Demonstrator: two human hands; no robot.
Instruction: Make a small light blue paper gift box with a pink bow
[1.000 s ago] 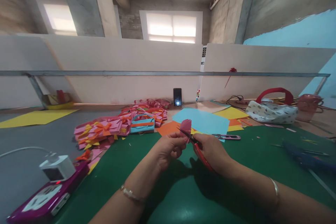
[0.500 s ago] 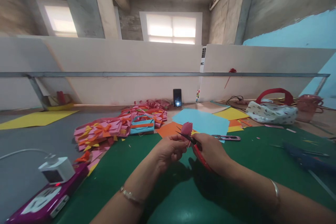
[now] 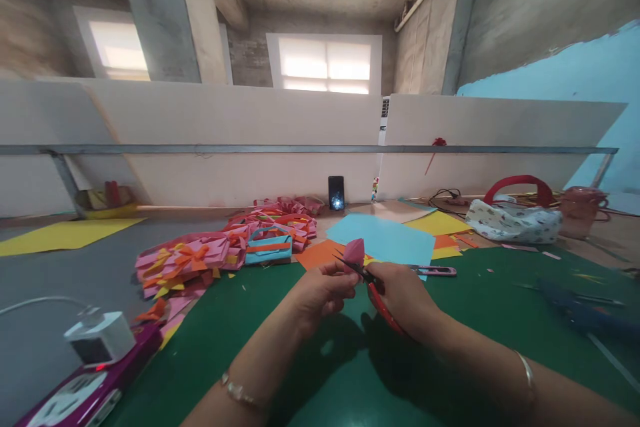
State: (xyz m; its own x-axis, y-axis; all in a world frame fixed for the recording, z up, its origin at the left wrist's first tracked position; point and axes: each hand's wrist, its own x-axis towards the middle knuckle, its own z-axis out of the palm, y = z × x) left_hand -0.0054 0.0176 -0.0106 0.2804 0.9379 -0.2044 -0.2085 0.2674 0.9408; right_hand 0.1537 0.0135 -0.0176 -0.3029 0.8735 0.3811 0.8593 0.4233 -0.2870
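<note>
Between the fingertips of my left hand is a small pink piece of paper, its rounded, pointed part standing up above the fingers. My right hand grips red-handled scissors. Their dark blades point left and lie across the lower part of the pink paper, slightly apart at the tips. Both hands are held above the green mat, close together. Just beyond the right hand lies a utility knife, partly covered by that hand.
Beyond the hands lie blue paper and orange paper. At left are a pile of pink paper pieces, a small blue paper bag and a purple power strip. A phone stands behind; a white cloth basket sits right.
The camera view has tilted up a little, so the scene sits lower. The pink paper has turned slightly in my left fingers; the scissors stay across it.
</note>
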